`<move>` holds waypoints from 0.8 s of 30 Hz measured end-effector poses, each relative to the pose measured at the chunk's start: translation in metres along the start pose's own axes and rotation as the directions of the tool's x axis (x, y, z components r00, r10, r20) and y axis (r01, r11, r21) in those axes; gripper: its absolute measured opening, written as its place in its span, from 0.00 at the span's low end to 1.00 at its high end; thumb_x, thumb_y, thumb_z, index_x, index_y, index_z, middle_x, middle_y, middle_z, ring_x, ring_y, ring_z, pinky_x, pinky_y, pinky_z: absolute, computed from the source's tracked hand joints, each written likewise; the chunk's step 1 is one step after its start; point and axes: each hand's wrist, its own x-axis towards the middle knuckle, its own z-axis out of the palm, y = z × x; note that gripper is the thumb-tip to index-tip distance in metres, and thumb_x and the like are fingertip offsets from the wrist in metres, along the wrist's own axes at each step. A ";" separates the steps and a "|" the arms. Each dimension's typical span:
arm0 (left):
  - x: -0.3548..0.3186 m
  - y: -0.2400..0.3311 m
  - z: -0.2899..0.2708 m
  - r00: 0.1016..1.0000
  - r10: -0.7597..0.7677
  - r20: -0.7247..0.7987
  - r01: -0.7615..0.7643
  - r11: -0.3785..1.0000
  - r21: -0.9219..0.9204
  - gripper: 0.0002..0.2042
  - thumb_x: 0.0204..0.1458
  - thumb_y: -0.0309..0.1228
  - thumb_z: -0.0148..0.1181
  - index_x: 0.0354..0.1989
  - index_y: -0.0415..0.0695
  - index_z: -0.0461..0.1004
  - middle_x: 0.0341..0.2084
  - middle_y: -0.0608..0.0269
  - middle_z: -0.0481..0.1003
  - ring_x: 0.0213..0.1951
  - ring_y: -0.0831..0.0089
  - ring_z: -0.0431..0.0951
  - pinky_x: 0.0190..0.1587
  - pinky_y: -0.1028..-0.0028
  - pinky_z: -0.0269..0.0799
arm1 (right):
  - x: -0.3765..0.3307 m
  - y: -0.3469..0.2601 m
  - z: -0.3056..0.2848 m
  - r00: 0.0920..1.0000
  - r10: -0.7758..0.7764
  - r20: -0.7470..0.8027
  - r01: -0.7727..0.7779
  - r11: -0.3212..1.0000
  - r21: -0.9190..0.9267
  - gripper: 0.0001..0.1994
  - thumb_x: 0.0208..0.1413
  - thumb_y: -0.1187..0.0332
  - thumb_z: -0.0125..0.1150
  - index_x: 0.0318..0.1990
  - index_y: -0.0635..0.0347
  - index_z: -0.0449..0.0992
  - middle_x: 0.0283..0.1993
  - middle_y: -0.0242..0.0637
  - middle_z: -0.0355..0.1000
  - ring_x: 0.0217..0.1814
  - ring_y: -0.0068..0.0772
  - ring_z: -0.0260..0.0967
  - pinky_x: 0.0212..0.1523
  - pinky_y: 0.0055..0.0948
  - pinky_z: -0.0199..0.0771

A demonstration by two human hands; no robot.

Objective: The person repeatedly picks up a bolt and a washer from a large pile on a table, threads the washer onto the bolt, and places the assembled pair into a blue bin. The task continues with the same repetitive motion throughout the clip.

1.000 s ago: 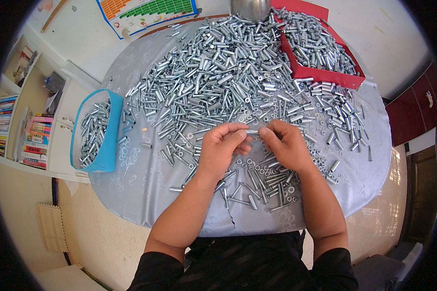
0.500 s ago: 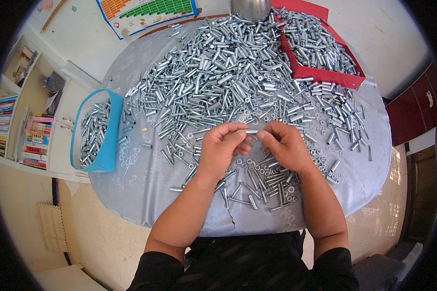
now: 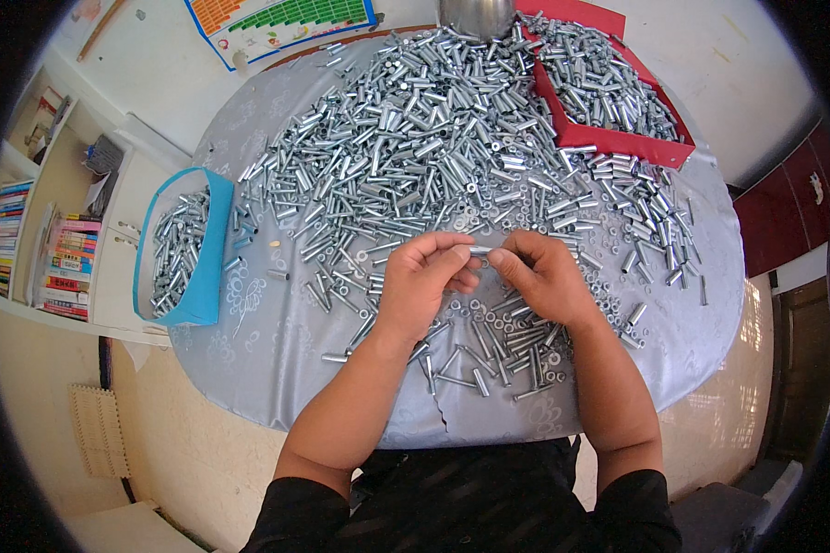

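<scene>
Between my two hands a small silver expansion bolt lies level, its ends covered by fingers. My left hand pinches its left end between thumb and fingertips. The thumb and curled forefinger of my right hand close on the other end. Beneath and just in front of my wrists lies a small group of loose bolts and sleeves, with washers and nuts among them. Beyond my hands spreads a large heap of silver metal sleeves and bolts.
A blue fabric bin of metal parts stands at the left table edge. At the far right a red box is full of sleeves. A metal pot stands behind the heap. The grey tablecloth covers the oval table.
Almost nothing differs. Both hands keep the same pinch on the expansion bolt, which has turned very slightly.
</scene>
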 end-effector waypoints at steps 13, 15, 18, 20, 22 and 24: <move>-0.001 -0.001 0.001 1.000 -0.013 0.000 0.013 1.000 0.021 0.09 0.57 0.27 0.55 0.43 0.36 0.76 0.28 0.58 0.79 0.27 0.74 0.79 0.30 0.76 0.77 | 0.000 0.002 0.003 0.999 -0.031 -0.016 0.032 0.998 0.045 0.17 0.63 0.59 0.54 0.28 0.65 0.73 0.18 0.32 0.66 0.21 0.21 0.61 0.23 0.27 0.62; -0.001 0.000 0.002 1.000 -0.013 0.006 0.013 1.000 0.022 0.09 0.57 0.27 0.55 0.43 0.36 0.76 0.28 0.58 0.79 0.27 0.74 0.79 0.30 0.76 0.77 | 0.000 0.002 0.004 0.999 -0.039 -0.028 0.041 0.997 0.068 0.18 0.63 0.58 0.53 0.27 0.65 0.72 0.18 0.32 0.66 0.21 0.21 0.61 0.23 0.27 0.62; -0.001 0.000 0.002 1.000 -0.015 0.011 0.014 0.999 0.031 0.10 0.57 0.27 0.55 0.43 0.36 0.76 0.28 0.58 0.79 0.27 0.74 0.79 0.30 0.76 0.77 | 0.000 0.003 0.004 1.000 -0.016 -0.018 0.017 0.998 0.067 0.18 0.63 0.58 0.53 0.27 0.65 0.72 0.17 0.32 0.66 0.21 0.21 0.61 0.23 0.27 0.62; 0.000 0.000 0.002 1.000 -0.015 0.016 0.015 0.999 0.033 0.10 0.57 0.27 0.56 0.44 0.36 0.75 0.29 0.58 0.79 0.27 0.74 0.79 0.30 0.76 0.77 | 0.000 0.003 0.003 1.000 -0.011 -0.021 0.012 0.999 0.050 0.19 0.63 0.58 0.53 0.26 0.65 0.72 0.17 0.32 0.65 0.21 0.21 0.61 0.23 0.27 0.62; 0.000 0.000 0.002 1.000 -0.016 0.021 0.015 0.999 0.031 0.10 0.57 0.27 0.56 0.44 0.36 0.75 0.29 0.57 0.79 0.27 0.74 0.79 0.30 0.76 0.77 | 0.000 0.004 0.003 1.000 -0.002 -0.015 0.002 0.999 0.036 0.18 0.63 0.59 0.53 0.27 0.65 0.73 0.18 0.32 0.66 0.21 0.20 0.61 0.23 0.26 0.62; -0.001 0.001 0.003 1.000 -0.013 0.018 0.012 0.999 0.042 0.10 0.56 0.26 0.56 0.45 0.36 0.75 0.30 0.57 0.79 0.28 0.74 0.79 0.31 0.76 0.77 | 0.000 0.004 0.002 1.000 0.012 -0.004 -0.012 1.000 0.024 0.16 0.62 0.61 0.55 0.29 0.65 0.74 0.20 0.32 0.68 0.23 0.20 0.63 0.24 0.25 0.64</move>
